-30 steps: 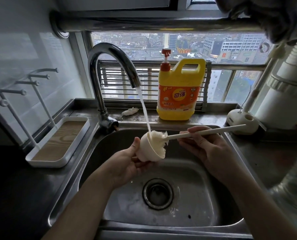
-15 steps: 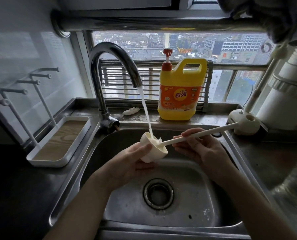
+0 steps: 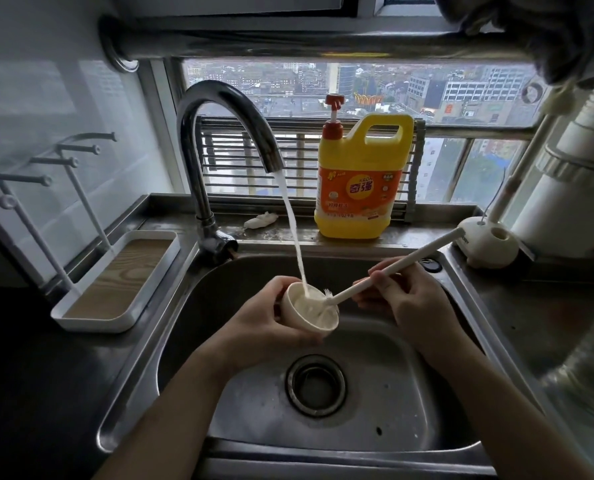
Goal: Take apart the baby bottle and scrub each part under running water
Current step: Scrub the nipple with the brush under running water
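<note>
The bottle cap, a cream-coloured cup-shaped part, sits over the stainless sink, just above and behind the drain, with the left hand wrapped round its outer wall, fingers closed on it. Its open mouth faces up and slightly toward the tap, so its axis runs near vertical, tipped a little away from the person. The water stream from the curved faucet falls straight into it, and the bristle head of the bottle brush is inside too, pressed against the inner wall. The brush's long white handle slants up and to the right, its far end close to the white brush holder on the counter. The right hand pinches the handle near its lower third, fingers closed around it.

A second ago the cap lay tilted sideways with its mouth facing right and the bristles mostly outside; now it is turned upward and the bristles are sunk in (the handle angle has steepened as well).

On the ledge behind stands a yellow detergent jug. A white tray with a wood-grain floor sits left of the sink.
</note>
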